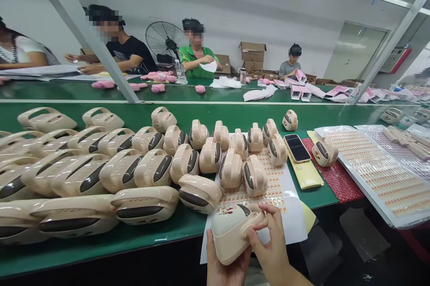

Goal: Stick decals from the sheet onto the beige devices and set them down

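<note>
Near the table's front edge I hold a small cream speaker [231, 239] with a mesh front, a dark oval panel and a red floral print. My left hand [226, 270] is wrapped around its underside, supporting it in a tilted position. The thumb and fingers of my right hand [270, 241] pinch it by the handle and its round side joint; whether something tiny lies under the fingertips I cannot make out. Beneath and behind the speaker is a white sheet [292, 214] bearing rows of small orange stickers, with several matching speakers [231, 168] standing on it.
Rows of cream speakers [124, 172] fill the green table [174, 228] to the left. A phone [297, 148] rests on a yellow packet [307, 174]. On the right lie sticker sheets [376, 165] and another speaker [324, 151]. Co-workers [198, 55] sit across, beyond a metal post [83, 31].
</note>
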`<state>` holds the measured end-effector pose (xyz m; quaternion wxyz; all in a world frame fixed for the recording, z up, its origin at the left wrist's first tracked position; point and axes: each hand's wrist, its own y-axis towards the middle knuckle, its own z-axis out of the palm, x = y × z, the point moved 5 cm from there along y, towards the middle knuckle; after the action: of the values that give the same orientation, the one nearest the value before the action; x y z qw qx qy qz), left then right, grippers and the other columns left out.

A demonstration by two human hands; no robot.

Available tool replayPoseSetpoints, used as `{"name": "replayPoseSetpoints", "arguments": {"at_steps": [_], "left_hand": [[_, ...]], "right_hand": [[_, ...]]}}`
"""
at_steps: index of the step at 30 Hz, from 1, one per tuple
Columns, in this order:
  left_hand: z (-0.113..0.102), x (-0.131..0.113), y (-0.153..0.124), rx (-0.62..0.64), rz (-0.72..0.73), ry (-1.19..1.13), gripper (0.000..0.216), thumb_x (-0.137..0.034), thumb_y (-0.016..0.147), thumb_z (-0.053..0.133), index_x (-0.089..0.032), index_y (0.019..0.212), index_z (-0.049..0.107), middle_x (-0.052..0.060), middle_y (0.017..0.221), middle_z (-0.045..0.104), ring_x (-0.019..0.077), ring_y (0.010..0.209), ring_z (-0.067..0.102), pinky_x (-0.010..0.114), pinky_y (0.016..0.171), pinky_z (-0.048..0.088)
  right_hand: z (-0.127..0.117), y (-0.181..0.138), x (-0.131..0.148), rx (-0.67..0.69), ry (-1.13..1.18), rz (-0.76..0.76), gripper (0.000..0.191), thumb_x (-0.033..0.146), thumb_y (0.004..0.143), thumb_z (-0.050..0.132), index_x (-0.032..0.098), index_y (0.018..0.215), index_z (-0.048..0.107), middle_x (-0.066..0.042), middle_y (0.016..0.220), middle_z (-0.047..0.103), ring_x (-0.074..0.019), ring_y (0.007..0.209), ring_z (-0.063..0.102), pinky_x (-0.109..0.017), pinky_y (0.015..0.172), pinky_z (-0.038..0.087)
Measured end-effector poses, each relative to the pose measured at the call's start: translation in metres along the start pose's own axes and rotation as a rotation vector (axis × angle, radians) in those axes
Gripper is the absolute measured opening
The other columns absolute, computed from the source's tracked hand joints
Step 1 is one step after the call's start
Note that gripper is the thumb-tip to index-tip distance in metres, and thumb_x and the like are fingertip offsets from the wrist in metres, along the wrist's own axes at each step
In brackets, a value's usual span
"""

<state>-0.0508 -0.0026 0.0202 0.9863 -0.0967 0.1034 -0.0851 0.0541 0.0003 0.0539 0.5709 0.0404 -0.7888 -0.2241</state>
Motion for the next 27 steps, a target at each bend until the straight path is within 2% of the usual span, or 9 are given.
{"name": "replayPoseSetpoints", "arguments": {"at_steps": [2,4,6,9,13,16,19,24,27], "left_hand": [[-0.002,0.001,0.0,-0.001,-0.025,-0.007,0.03,-0.034,0.086,0.048,-0.017,0.103,0.066,0.015,0.102,0.069,0.0255,0.089,0.066,0.034,0.074,0.056],[-0.004,0.0,0.0,0.027,-0.043,-0.002,0.029,-0.032,0.086,0.049,-0.018,0.104,0.066,0.015,0.107,0.067,0.027,0.095,0.064,0.037,0.079,0.054],[-0.003,-0.001,0.001,0.087,-0.067,-0.003,0.031,-0.034,0.085,0.05,-0.017,0.105,0.066,0.016,0.109,0.066,0.0304,0.1,0.061,0.041,0.083,0.052],[-0.003,-0.003,0.003,0.176,-0.107,-0.033,0.037,-0.041,0.084,0.049,-0.017,0.109,0.063,0.016,0.114,0.063,0.0332,0.107,0.056,0.042,0.087,0.049],[-0.003,-0.003,0.003,0.285,-0.166,-0.032,0.039,-0.042,0.085,0.045,-0.02,0.113,0.06,0.011,0.12,0.059,0.03,0.114,0.05,0.037,0.094,0.044],[-0.006,-0.003,0.004,0.296,-0.174,-0.06,0.04,-0.044,0.087,0.042,-0.021,0.114,0.06,0.01,0.12,0.06,0.0285,0.114,0.05,0.037,0.097,0.041],[-0.009,-0.004,0.005,0.274,-0.164,-0.061,0.04,-0.042,0.087,0.042,-0.018,0.113,0.061,0.012,0.118,0.062,0.0299,0.113,0.051,0.037,0.097,0.041],[-0.011,-0.005,0.005,0.217,-0.157,-0.082,0.036,-0.038,0.088,0.042,-0.021,0.113,0.061,0.01,0.118,0.062,0.0313,0.115,0.049,0.039,0.094,0.044],[-0.01,-0.004,0.004,0.225,-0.16,-0.081,0.036,-0.04,0.088,0.041,-0.022,0.112,0.061,0.01,0.117,0.063,0.0312,0.114,0.05,0.039,0.094,0.044]], "right_hand": [[-0.003,0.002,-0.007,-0.008,-0.008,0.035,0.027,0.027,0.073,0.061,0.022,0.097,0.051,-0.008,0.107,0.051,-0.0235,0.104,0.049,-0.039,0.089,0.043],[-0.005,0.004,-0.017,0.047,0.026,0.07,0.043,0.03,0.074,0.06,0.022,0.114,0.044,-0.008,0.108,0.052,-0.0222,0.101,0.052,-0.036,0.086,0.047],[-0.007,0.006,-0.029,0.134,0.065,0.074,0.04,0.03,0.081,0.052,0.022,0.118,0.041,-0.008,0.109,0.055,-0.0197,0.096,0.056,-0.033,0.081,0.05],[-0.019,0.005,-0.048,0.149,-0.06,0.012,0.029,0.026,0.086,0.045,0.022,0.115,0.047,-0.008,0.103,0.06,-0.0195,0.092,0.059,-0.034,0.078,0.051],[-0.024,-0.004,-0.06,0.169,-0.393,-0.29,0.027,0.021,0.085,0.05,0.024,0.11,0.058,-0.01,0.103,0.063,-0.024,0.097,0.058,-0.043,0.082,0.051],[-0.021,-0.008,-0.061,0.153,-0.48,-0.435,0.026,0.017,0.088,0.044,0.025,0.106,0.061,-0.008,0.101,0.065,-0.0225,0.094,0.059,-0.042,0.079,0.052],[-0.021,-0.004,-0.058,0.129,-0.499,-0.477,0.023,0.017,0.089,0.044,0.024,0.098,0.063,-0.007,0.093,0.067,-0.0215,0.087,0.06,-0.041,0.076,0.053],[-0.021,0.0,-0.054,0.212,-0.49,-0.466,0.024,0.018,0.088,0.043,0.024,0.105,0.059,-0.008,0.099,0.065,-0.0214,0.091,0.058,-0.04,0.076,0.052],[-0.019,-0.004,-0.055,0.162,-0.543,-0.464,0.018,0.02,0.086,0.048,0.025,0.097,0.062,-0.008,0.098,0.064,-0.0229,0.09,0.056,-0.043,0.076,0.05]]}}
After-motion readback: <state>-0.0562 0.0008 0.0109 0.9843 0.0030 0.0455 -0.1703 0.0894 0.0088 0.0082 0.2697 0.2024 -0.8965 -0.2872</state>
